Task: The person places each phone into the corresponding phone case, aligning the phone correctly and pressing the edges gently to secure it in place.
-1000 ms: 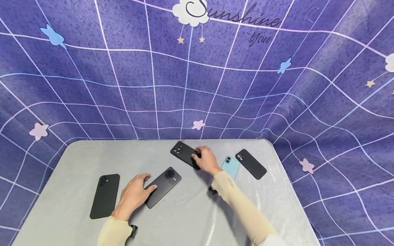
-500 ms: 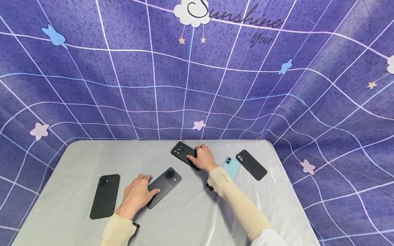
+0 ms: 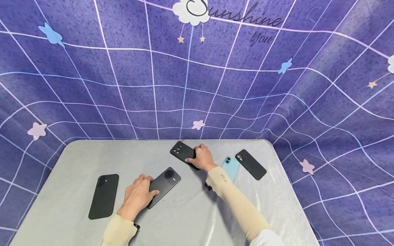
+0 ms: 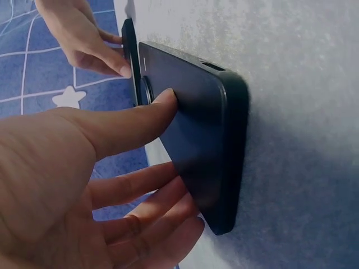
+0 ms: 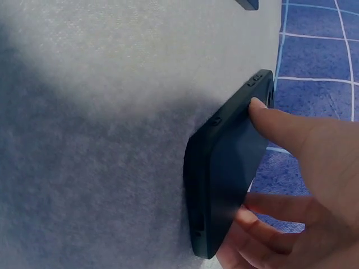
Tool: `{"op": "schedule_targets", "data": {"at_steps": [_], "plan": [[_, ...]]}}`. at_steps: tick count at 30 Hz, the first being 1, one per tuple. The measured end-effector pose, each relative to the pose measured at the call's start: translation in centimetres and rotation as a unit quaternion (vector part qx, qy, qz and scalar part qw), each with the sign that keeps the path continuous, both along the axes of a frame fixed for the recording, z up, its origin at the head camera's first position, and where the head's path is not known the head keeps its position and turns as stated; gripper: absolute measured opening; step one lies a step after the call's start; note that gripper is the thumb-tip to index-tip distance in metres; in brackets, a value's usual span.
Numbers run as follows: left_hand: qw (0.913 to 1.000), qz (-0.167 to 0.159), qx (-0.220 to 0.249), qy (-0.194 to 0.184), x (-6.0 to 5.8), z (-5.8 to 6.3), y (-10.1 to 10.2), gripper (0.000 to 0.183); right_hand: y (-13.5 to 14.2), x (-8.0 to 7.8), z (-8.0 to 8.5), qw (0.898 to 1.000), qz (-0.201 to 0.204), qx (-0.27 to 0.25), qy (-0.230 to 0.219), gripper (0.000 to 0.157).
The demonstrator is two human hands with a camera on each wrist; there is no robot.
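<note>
My left hand [image 3: 139,193] grips a dark grey smartphone [image 3: 164,186] with a large round camera ring, lying camera side up on the table. In the left wrist view my thumb lies on the phone's back [image 4: 193,106], and the other fingers sit along its opposite long edge. Farther back, my right hand [image 3: 204,158] spans a black phone case [image 3: 179,150] with several camera holes, thumb at one long side and fingers at the other. In the right wrist view the case [image 5: 224,162] rests on the table, its side button bumps and bottom slot showing.
On the left lies a black phone [image 3: 104,196] with a small camera. To the right, a light blue phone [image 3: 231,167] is partly covered by my right forearm, and a black case [image 3: 250,164] lies beside it. A purple grid-patterned cloth [image 3: 172,116] borders the grey table [image 3: 184,218].
My left hand has moved slightly right and up, its thumb farther over the phone. My right hand has shifted a little left along the case. The phones and cases stay in place.
</note>
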State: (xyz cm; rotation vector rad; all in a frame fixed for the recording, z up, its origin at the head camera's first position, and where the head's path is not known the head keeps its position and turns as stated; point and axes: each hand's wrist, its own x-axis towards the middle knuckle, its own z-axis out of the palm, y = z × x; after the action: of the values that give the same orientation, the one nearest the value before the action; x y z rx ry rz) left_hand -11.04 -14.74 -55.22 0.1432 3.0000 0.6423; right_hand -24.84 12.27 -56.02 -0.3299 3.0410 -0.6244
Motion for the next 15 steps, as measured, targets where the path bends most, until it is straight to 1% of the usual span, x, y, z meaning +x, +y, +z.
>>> {"op": "schedule_targets", "data": {"at_steps": [7,12,15], "plan": [[0.9999,-0.003,0.008,-0.005,-0.32,0.06,0.02,0.052,0.05,0.02,0.14,1.000,-0.016,-0.019,-0.009,0.055],[0.9994,0.004,0.023,-0.024,-0.58,-0.03,-0.14,0.052,0.03,0.06,0.10,0.999,-0.023,-0.042,-0.008,0.061],[0.9989,0.009,0.030,-0.035,-0.61,-0.21,-0.28,0.052,-0.07,0.13,-0.08,0.997,-0.027,-0.065,-0.016,0.062]]}}
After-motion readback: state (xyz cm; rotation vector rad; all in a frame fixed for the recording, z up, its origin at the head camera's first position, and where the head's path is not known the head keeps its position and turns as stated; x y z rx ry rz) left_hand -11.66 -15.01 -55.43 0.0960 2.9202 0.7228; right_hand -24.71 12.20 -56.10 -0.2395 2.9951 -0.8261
